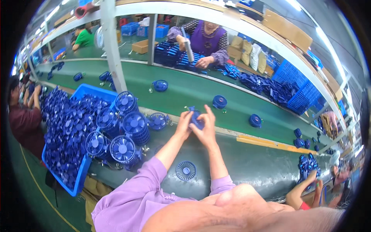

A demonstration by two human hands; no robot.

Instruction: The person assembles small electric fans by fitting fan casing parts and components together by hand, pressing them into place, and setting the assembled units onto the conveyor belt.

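Note:
Above the near edge of the green conveyor, my left hand and my right hand hold a blue plastic fan part between them. My fingers hide much of it. The left fingers pinch its left side; the right thumb presses against it while the index finger points up. Below my hands a round blue fan grille lies flat on the dark bench. Stacks of blue fan housings stand left of my left forearm, and one more housing sits beside them, nearest my left hand.
A blue bin heaped with fan blades is at left. Housings ride the green belt ahead, past a metal post. A yellow strip edges the bench. Co-workers sit across, left and lower right.

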